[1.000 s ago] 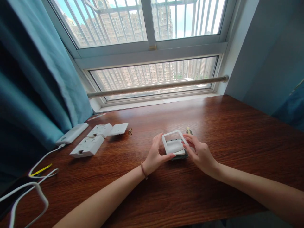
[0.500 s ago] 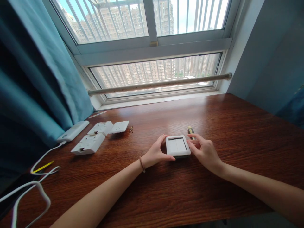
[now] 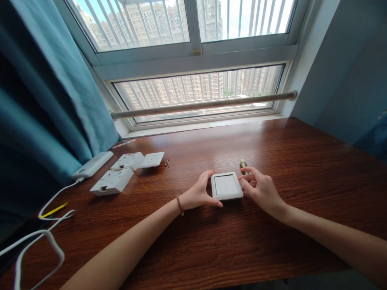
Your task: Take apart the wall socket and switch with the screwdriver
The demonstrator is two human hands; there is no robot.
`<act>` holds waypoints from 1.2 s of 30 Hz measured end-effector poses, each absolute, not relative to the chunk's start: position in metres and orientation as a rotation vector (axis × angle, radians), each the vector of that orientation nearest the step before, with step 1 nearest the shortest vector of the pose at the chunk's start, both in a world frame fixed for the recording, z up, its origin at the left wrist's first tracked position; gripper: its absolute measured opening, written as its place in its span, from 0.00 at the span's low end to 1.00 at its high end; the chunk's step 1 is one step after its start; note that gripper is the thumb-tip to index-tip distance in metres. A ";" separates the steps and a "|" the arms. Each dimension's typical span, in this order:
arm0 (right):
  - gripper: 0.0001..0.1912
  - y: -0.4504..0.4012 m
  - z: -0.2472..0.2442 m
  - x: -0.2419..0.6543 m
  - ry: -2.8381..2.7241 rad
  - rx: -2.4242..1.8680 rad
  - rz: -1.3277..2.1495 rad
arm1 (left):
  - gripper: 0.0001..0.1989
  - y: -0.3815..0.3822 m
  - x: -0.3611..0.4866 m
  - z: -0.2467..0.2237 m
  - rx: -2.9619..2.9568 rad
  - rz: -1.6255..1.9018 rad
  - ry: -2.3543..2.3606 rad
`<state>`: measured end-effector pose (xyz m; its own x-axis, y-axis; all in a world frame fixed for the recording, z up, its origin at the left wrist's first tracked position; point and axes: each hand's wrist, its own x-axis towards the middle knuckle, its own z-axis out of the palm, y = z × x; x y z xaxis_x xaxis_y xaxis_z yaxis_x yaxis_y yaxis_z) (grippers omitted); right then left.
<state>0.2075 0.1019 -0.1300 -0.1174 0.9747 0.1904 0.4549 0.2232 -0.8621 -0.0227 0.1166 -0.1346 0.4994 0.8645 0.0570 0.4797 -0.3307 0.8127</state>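
Note:
A white square wall switch (image 3: 227, 185) lies nearly flat on the brown table, its inner panel set in a raised frame. My left hand (image 3: 198, 192) holds it loosely by the left side, thumb along the front edge and fingers at the far left corner. At its right edge are the bent fingertips of my right hand (image 3: 262, 191), thumb and fingers close together. Just behind those fingers lies a yellow-and-black screwdriver handle (image 3: 243, 164), partly hidden by them. The underside of the switch is out of sight.
On the left stand two white mounting boxes (image 3: 113, 182), a white socket plate (image 3: 152, 160) and several small screws (image 3: 167, 163). A white power bank (image 3: 93, 165) with a white cable (image 3: 56, 197) is by the blue curtain (image 3: 65, 80). A yellow strip (image 3: 54, 210) lies near the cable.
The switch has tipped from a slant to nearly flat, and the dark gap at the panel's far edge has narrowed. Both hands have stayed at its sides.

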 end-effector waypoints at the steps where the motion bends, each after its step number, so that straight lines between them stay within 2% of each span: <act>1: 0.16 0.103 -0.131 0.208 -1.708 -1.346 0.836 | 0.50 0.116 -0.023 -0.134 1.973 0.639 1.106; 8: 0.20 0.101 -0.132 0.204 -1.672 -1.346 1.115 | 0.52 0.114 -0.022 -0.132 1.936 0.660 1.162; 14: 0.21 0.101 -0.129 0.202 -1.619 -1.312 1.250 | 0.26 0.111 -0.018 -0.137 1.612 0.927 1.361; 20: 0.20 0.101 -0.129 0.202 -1.568 -1.224 1.348 | 0.26 0.103 -0.009 -0.132 1.293 0.994 1.158; 26: 0.28 0.099 -0.130 0.200 -1.545 -1.156 1.387 | 0.19 0.097 -0.006 -0.127 1.057 1.031 1.042; 32: 0.17 0.095 -0.128 0.199 -1.574 -1.090 1.504 | 0.16 0.095 -0.007 -0.132 1.066 0.988 1.027; 36: 0.14 0.094 -0.125 0.200 -1.606 -1.092 1.490 | 0.16 0.093 -0.007 -0.132 1.120 0.954 1.035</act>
<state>0.1998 0.0941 -0.1247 -0.4166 0.9071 -0.0609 0.1284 -0.0077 -0.9917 -0.0073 0.0933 -0.1318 0.2493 0.9558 -0.1559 -0.0774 0.1801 0.9806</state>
